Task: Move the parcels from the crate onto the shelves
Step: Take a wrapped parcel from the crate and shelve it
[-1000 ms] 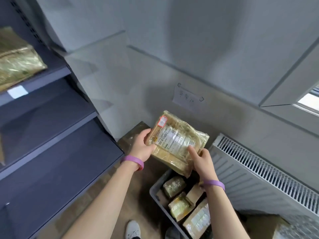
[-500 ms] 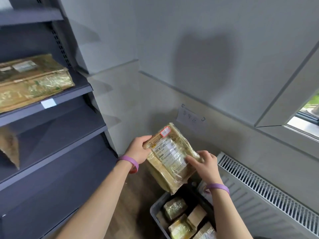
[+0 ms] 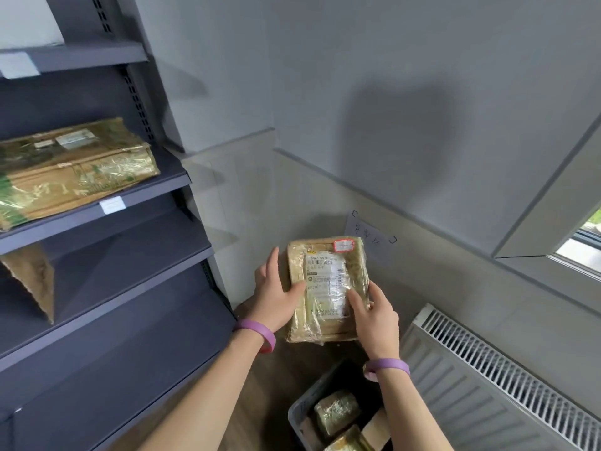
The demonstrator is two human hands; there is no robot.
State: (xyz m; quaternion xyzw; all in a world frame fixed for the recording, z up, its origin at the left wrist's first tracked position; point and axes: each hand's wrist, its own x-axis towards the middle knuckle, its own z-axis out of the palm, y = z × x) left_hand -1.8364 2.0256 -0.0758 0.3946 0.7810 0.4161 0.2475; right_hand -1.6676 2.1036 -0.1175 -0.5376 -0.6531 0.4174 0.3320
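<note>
Grey wall [image 3: 390, 92] and dark metal shelves [image 3: 107, 222] form the setting, with a white radiator [image 3: 504, 385] at lower right. Compared with half a second ago, the held parcel [image 3: 328, 288] has been turned from a slant to nearly square, its printed label facing the camera. The view has also lifted, so a further upper shelf board now shows and the crate [image 3: 300, 415] sits lower in the picture. The held parcel is in the air above the crate, well apart from the shelves. The left hand [image 3: 276, 294] grips its left edge, with fingers extended along the side and the thumb laid across the front. The right hand [image 3: 374, 314] grips the lower right corner, with its thumb on the label and its fingers wrapped behind, out of sight.

The label text and a handwritten note [image 3: 370, 236] on the wall are too blurred to read. The bottom edge cuts off most of the crate. A torn cardboard piece [image 3: 32, 278] shows only partly beneath a shelf board.

The crate holds several wrapped parcels [image 3: 336, 411]; their number cannot be told. One shelf carries a large parcel [image 3: 71, 167], which runs past the left edge.
</note>
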